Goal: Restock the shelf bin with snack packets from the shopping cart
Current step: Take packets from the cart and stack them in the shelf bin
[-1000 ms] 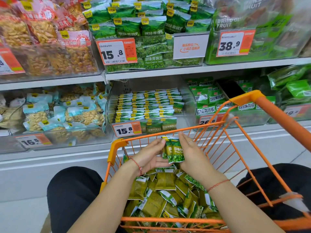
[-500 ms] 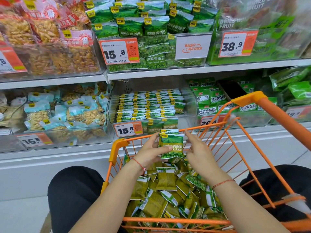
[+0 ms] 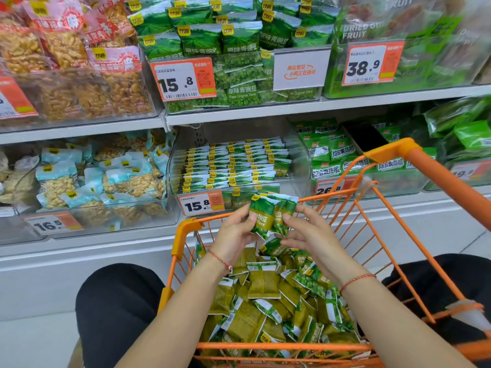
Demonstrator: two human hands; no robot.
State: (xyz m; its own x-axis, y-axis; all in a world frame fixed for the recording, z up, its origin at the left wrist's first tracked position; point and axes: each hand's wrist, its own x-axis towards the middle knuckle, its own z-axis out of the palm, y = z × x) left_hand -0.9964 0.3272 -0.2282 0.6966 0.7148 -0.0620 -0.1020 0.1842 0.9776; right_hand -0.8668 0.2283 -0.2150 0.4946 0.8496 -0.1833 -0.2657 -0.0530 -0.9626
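Packets held upright at frame centre

We pinch the snack packets between left hand and right hand, long axis tilted, tops upper-right; they sit higher than before.

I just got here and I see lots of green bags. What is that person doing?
A person is filling a shop shelf with snacks. Both hands, the left hand and the right hand, hold a small bunch of green pea packets up above an orange shopping cart. Many more packets lie loose in the cart. Right ahead is the clear shelf bin, with tidy rows of the same packets inside. The bunch has not gone into the bin yet.
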